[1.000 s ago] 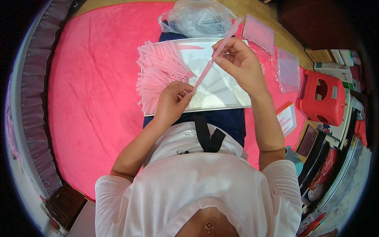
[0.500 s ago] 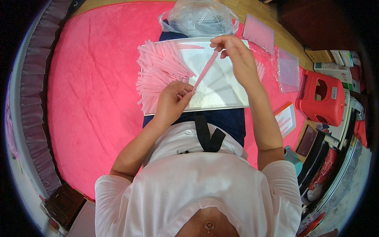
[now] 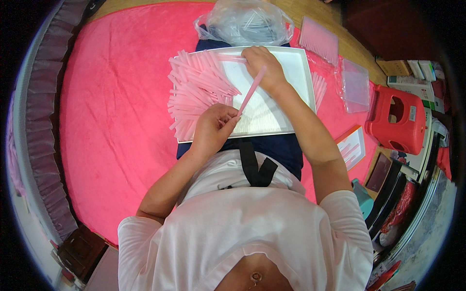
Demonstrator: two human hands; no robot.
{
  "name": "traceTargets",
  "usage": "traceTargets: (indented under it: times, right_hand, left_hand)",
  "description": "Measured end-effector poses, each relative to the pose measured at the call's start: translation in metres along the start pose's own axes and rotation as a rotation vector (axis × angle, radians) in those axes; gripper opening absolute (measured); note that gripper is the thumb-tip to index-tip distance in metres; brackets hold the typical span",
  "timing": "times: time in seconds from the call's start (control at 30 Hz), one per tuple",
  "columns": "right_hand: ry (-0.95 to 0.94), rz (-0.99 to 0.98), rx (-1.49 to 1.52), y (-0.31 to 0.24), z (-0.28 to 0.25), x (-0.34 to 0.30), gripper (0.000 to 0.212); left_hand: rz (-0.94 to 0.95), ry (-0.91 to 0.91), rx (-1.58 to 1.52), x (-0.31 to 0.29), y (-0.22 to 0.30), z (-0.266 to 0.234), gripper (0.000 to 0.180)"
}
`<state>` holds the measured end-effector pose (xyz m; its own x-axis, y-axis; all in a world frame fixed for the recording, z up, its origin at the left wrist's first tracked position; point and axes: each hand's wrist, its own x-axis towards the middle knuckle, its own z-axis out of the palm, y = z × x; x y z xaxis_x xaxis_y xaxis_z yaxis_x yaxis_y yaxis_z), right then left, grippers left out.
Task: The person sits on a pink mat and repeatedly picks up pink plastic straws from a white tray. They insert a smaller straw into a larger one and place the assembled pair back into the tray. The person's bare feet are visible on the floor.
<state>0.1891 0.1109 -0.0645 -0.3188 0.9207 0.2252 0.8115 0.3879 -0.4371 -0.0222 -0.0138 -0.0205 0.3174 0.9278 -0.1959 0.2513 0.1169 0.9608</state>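
In my left hand [image 3: 216,126] a slim pink plastic tube [image 3: 253,89] is pinched between thumb and fingers at its lower end, slanting up to the right. My right hand [image 3: 264,65] reaches to the far side of the white tray [image 3: 272,128], its fingers curled down at the end of another pink tube [image 3: 232,57]; the fingertips are partly hidden. A thick heap of similar pink tubes [image 3: 196,87] covers the tray's left side and hangs over its edge. The tray rests across my lap.
A clear plastic bag [image 3: 247,24] with thin sticks lies beyond the tray. To the right are a packed pink bundle [image 3: 318,41], a clear flat packet [image 3: 354,85], several pink tubes [image 3: 318,89], an orange-edged card [image 3: 352,148] and a red stool [image 3: 395,119]. A pink blanket [image 3: 107,121] spreads underneath.
My right hand has moved left from the upper end of the held tube to the tube at the tray's far side. My left hand stays nearly still, keeping its tube.
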Motion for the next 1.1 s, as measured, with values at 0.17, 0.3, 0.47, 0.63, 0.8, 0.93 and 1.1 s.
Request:
traceTargets:
  times: [0.17, 0.3, 0.47, 0.63, 0.8, 0.93, 1.1]
  right_hand:
    - [-0.161, 0.03, -0.051, 0.0, -0.011, -0.003, 0.016]
    - [-0.269, 0.124, -0.017, 0.001, -0.04, -0.02, 0.017]
    - [-0.189, 0.257, 0.533, 0.01, -0.067, -0.039, 0.012]
    - [-0.021, 0.35, 1.086, -0.028, -0.116, -0.027, 0.012]
    - [0.054, 0.246, 1.172, -0.046, -0.133, -0.023, 0.021]
    - [0.031, 0.203, 1.137, -0.055, -0.136, -0.024, 0.016]
    - [0.008, 0.175, 1.123, -0.059, -0.136, -0.027, 0.014]
  left_hand:
    - [0.015, 0.008, 0.013, 0.001, 0.003, 0.0, 0.01]
    - [0.027, 0.029, -0.008, 0.0, 0.006, -0.003, 0.012]
    - [0.027, 0.025, -0.008, 0.003, 0.01, -0.006, 0.012]
    - [0.026, 0.01, -0.009, 0.003, 0.013, -0.006, 0.012]
    - [0.032, 0.008, 0.012, 0.004, 0.015, -0.005, 0.012]
    - [0.048, 0.014, 0.043, 0.003, 0.011, -0.004, 0.011]
    - [0.042, 0.009, 0.04, 0.003, 0.011, -0.004, 0.011]
